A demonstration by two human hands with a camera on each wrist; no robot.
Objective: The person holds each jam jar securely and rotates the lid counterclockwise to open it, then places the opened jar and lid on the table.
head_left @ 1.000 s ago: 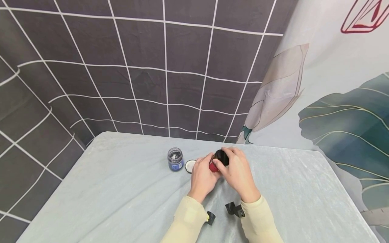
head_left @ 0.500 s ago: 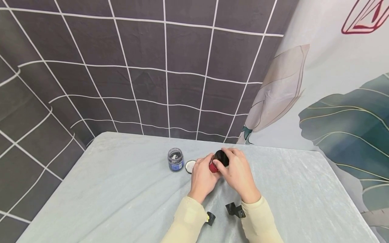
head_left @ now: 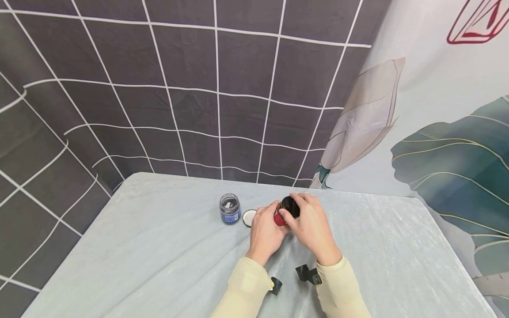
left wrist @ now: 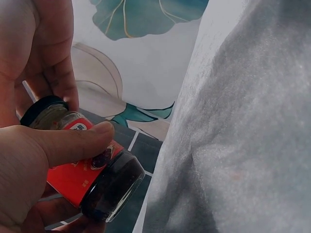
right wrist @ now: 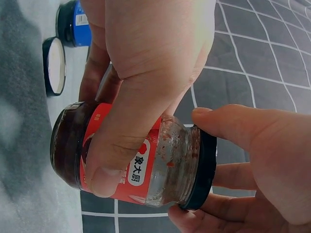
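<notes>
Nothing has shifted since a second ago: left hand wraps the red-labelled jar above the desk, right hand pinching its black lid. Brace the glass firmly and twist squarely.

The jar has a red label and a black lid. A blue-labelled jar stands on the pale grey tabletop. The backdrop is dark grey with white grid lines.
</notes>
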